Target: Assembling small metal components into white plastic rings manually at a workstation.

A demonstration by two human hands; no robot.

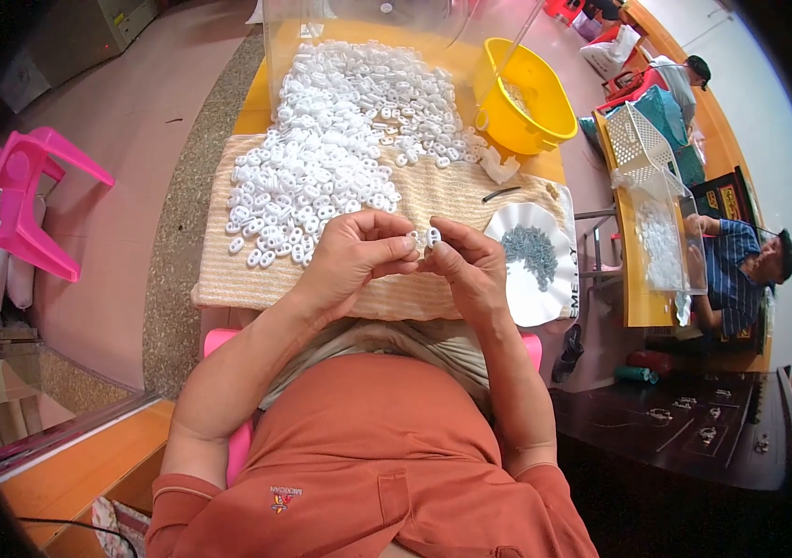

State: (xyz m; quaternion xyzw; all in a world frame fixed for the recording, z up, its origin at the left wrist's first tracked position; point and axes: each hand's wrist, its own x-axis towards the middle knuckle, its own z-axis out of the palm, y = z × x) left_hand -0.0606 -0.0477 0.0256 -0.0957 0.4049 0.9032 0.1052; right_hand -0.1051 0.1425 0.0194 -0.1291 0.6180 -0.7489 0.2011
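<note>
My left hand [363, 256] and my right hand [470, 265] meet over the near edge of a striped beige towel [452, 200]. Between the right thumb and fingertips I grip a small white oval plastic piece [433, 236] with two dark holes. The left thumb and forefinger are pinched close beside it, and whatever is in them is too small to make out. A big heap of similar white plastic pieces [321, 139] spreads over the towel, beyond and left of my hands. To the right, a white fluted dish [519, 302] carries a pile of small grey parts [528, 256].
A yellow plastic basin [545, 139] stands at the table's back right, beside a clear bin [284, 56]. One dark thin strip [501, 193] lies near the dish. Pink stool [42, 186] at left; another person [749, 265] works at a table on the right.
</note>
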